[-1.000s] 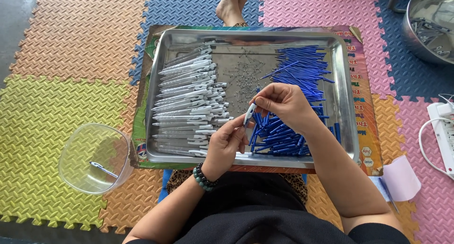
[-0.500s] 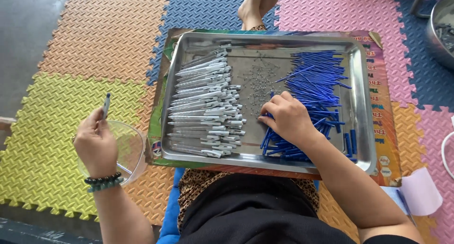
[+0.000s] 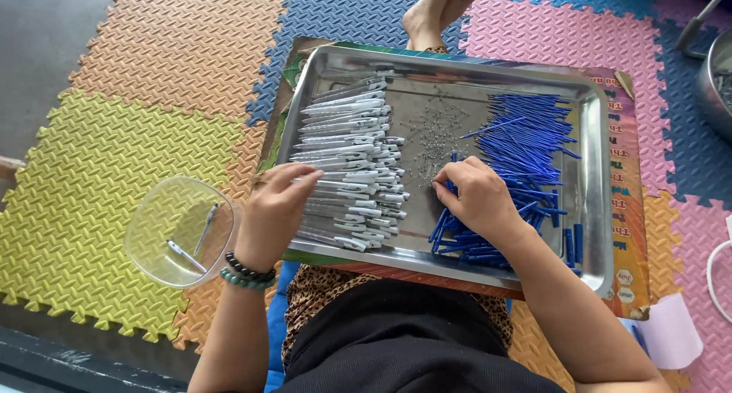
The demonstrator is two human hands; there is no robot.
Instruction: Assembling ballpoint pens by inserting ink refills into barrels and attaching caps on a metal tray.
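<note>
A steel tray (image 3: 595, 210) lies in front of me on a printed board. Its left side holds a stack of several white pen barrels (image 3: 347, 160). Its right side holds a heap of blue pen refills (image 3: 526, 153), with tiny springs (image 3: 435, 137) scattered between. My left hand (image 3: 276, 214) rests on the near left end of the white barrels, fingers spread over them. My right hand (image 3: 479, 198) presses its fingertips onto the blue refills near the tray's middle. Whether either hand has picked up a piece is hidden.
A clear plastic bowl (image 3: 156, 244) with two assembled pens (image 3: 197, 237) stands on the foam mat left of the tray. Another person's bare feet (image 3: 435, 8) are beyond the tray. A metal pot (image 3: 717, 80) sits at the right edge, a white paper (image 3: 671, 336) at lower right.
My left hand went out to the bowl with an assembled pen, let it go there, and has come back onto the white barrels. My right hand has stayed on the blue refills.
</note>
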